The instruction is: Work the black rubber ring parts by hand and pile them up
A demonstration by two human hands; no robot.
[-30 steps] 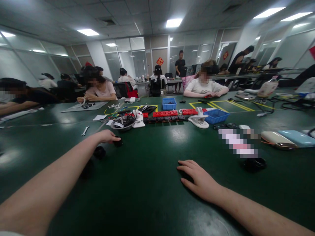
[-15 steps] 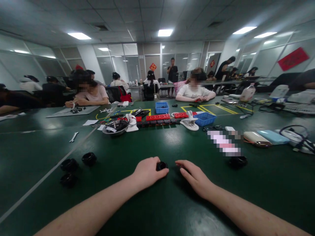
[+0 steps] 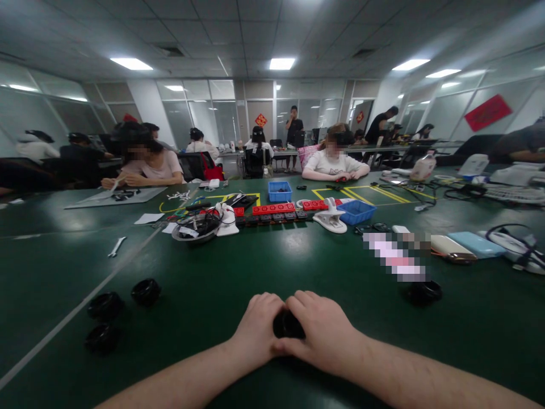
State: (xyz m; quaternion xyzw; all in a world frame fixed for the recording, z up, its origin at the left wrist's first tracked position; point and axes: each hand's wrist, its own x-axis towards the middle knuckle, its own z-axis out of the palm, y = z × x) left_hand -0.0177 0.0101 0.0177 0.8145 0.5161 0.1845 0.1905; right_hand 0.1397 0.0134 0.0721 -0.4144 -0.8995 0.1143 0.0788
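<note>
A black ring-shaped part (image 3: 289, 325) is low in the middle of the head view, partly covered by my fingers. From its left side my left hand (image 3: 260, 325) curls round it, thumb near the front. My right hand (image 3: 321, 326) wraps the other side, and the two thumbs meet in front. Both hands are closed on the same part, close over the green table (image 3: 191, 318). Three similar black ring-shaped parts (image 3: 146, 292) lie to the left, and another dark round part (image 3: 426, 292) lies to the right.
Further back are a bowl of black cables (image 3: 196, 230), a white clamp (image 3: 331, 218), red and black blocks (image 3: 272, 210) and blue bins (image 3: 356, 212). A wrench (image 3: 117, 247) lies at left. Power banks (image 3: 453, 249) sit at right. People work across the table.
My right hand has moved left and closed on the black ring-shaped part, which my left hand was holding alone. The whole view has shifted slightly.
</note>
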